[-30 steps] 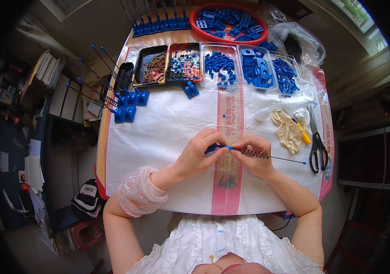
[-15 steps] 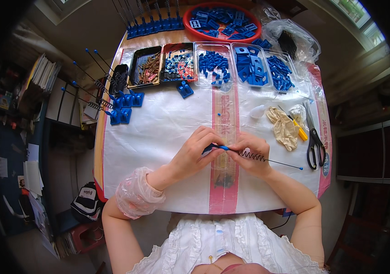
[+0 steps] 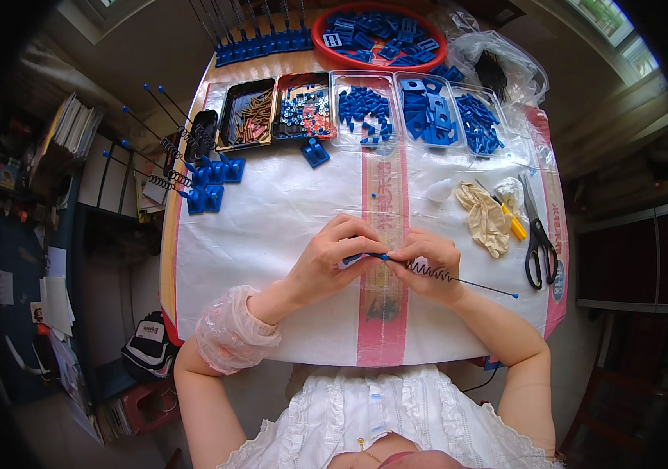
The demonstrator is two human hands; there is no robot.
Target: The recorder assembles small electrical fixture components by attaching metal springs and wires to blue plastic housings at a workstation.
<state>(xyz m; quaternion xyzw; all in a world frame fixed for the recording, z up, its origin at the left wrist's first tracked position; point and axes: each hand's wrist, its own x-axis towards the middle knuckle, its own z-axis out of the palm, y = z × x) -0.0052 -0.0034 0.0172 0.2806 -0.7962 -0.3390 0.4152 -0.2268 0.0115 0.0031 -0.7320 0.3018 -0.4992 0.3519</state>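
My left hand [image 3: 334, 254] is closed on a blue plastic part [image 3: 375, 255], mostly hidden by the fingers, over the middle of the table. Close against it, my right hand [image 3: 432, 267] pinches the end of a black coiled spring wire [image 3: 442, 274] where it meets the blue part. The wire runs out to the right as a thin straight rod with a blue bead tip [image 3: 514, 295]. A tiny blue piece [image 3: 374, 195] lies on the table cover beyond my hands.
Across the far side stand trays of brass screws [image 3: 254, 119], nuts [image 3: 303, 111] and blue parts [image 3: 365, 109]. Finished-looking spring pieces [image 3: 210, 181] stand at left. Black scissors [image 3: 537, 242], a yellow-handled tool [image 3: 517, 227] and a beige glove [image 3: 484, 219] lie at right. A red basin [image 3: 318, 39] is behind.
Both hands stay together around the joint, with a slight shift of the fingers. The blue part between them shows a little differently; both hands keep hold.
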